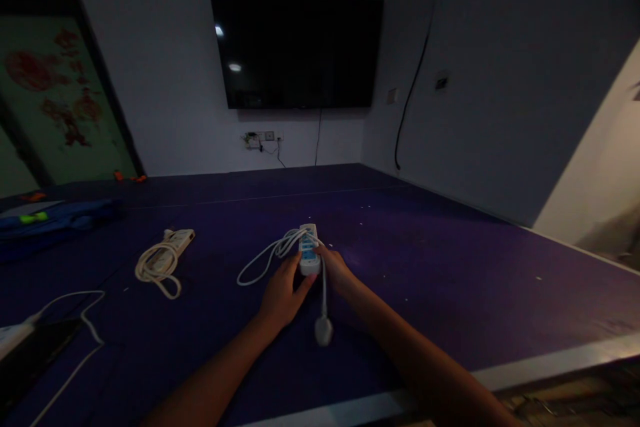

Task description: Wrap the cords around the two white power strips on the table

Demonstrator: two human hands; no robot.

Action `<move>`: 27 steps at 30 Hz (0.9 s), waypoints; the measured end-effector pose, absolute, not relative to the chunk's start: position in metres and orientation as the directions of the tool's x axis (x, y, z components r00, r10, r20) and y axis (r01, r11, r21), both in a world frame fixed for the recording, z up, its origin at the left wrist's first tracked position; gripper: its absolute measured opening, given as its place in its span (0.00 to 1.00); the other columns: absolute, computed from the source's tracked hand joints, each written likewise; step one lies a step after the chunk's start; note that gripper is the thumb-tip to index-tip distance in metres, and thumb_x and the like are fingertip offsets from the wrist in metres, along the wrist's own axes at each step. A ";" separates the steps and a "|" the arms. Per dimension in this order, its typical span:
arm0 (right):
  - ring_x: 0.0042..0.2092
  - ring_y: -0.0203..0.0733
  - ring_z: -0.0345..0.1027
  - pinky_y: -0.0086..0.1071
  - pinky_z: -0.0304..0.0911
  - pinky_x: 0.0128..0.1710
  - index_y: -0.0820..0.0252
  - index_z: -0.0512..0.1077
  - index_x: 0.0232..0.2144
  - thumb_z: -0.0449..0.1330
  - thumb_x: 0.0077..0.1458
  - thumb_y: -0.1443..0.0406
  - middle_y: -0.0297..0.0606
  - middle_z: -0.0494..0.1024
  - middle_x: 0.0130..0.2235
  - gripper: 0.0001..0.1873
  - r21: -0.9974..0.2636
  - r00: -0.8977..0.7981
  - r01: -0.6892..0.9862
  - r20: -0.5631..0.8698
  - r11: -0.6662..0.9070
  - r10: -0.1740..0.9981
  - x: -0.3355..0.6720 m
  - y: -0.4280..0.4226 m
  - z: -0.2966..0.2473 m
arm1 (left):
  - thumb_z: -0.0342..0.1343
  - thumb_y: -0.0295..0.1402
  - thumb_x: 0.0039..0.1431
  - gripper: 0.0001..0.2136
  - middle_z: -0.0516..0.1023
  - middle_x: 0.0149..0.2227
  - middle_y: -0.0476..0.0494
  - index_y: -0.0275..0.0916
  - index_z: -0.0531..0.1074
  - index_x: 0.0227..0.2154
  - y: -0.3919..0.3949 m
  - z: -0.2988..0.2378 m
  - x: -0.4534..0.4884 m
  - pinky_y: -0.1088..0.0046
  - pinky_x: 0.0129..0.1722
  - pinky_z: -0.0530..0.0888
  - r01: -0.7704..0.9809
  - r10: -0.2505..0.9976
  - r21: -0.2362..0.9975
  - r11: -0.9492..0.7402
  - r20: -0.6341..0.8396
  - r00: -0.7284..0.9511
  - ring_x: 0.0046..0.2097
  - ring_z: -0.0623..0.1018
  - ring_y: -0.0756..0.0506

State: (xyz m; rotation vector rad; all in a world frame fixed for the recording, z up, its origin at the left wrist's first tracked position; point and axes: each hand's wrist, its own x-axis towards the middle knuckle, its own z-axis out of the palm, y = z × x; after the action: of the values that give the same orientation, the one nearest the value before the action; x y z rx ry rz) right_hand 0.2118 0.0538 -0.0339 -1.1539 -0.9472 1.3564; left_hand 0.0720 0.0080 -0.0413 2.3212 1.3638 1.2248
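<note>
A white power strip [310, 268] with blue socket faces lies lengthwise in front of me on the purple surface. My left hand [281, 295] grips its near left side, the thumb at the near end. From the right, my right hand [336, 269] holds the strip and cord, with fingers over its edge; some fingertips are hidden. The white cord [260, 279] is looped over the strip and spreads out to the left. One length runs toward me beside my right hand and ends in a plug [323, 331].
A second power strip [186, 238] with a coiled cord lies to the left. Nearer, a dark flat object [45, 347] sits by a white cable [93, 327]. Blue cloth [75, 219] is at far left. A television [300, 50] hangs on the wall ahead.
</note>
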 end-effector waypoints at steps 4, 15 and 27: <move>0.22 0.38 0.68 0.27 0.63 0.21 0.66 0.72 0.32 0.50 0.51 0.63 0.40 0.76 0.23 0.14 -0.969 0.084 -0.183 -0.183 -0.166 0.980 0.216 0.060 -0.036 | 0.49 0.37 0.58 0.13 0.74 0.42 0.40 0.38 0.68 0.43 0.014 -0.040 0.065 0.62 0.46 0.71 0.731 0.746 0.426 -0.534 0.644 0.170 0.46 0.74 0.42; 0.23 0.37 0.67 0.25 0.59 0.24 0.66 0.73 0.21 0.54 0.45 0.65 0.35 0.73 0.20 0.11 -0.963 0.070 0.268 -0.011 -0.029 0.998 0.225 0.075 -0.050 | 0.51 0.35 0.56 0.20 0.67 0.53 0.33 0.33 0.64 0.50 0.045 -0.051 0.034 0.59 0.53 0.64 0.951 0.834 0.212 -0.225 0.547 0.076 0.55 0.66 0.37; 0.32 0.43 0.72 0.26 0.53 0.25 0.60 0.77 0.25 0.53 0.53 0.56 0.42 0.77 0.28 0.18 -0.553 0.067 0.832 0.164 0.035 0.984 0.232 0.051 -0.022 | 0.45 0.36 0.58 0.23 0.72 0.49 0.28 0.32 0.59 0.55 0.048 -0.052 0.030 0.56 0.47 0.65 0.975 0.916 0.218 -0.038 0.398 -0.053 0.51 0.69 0.35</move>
State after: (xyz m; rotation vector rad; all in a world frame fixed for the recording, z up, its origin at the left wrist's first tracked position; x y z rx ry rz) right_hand 0.2324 0.0510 -0.0216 -1.8346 -1.8024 0.3835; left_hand 0.0296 0.0477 -0.0516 2.2475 2.2657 0.7344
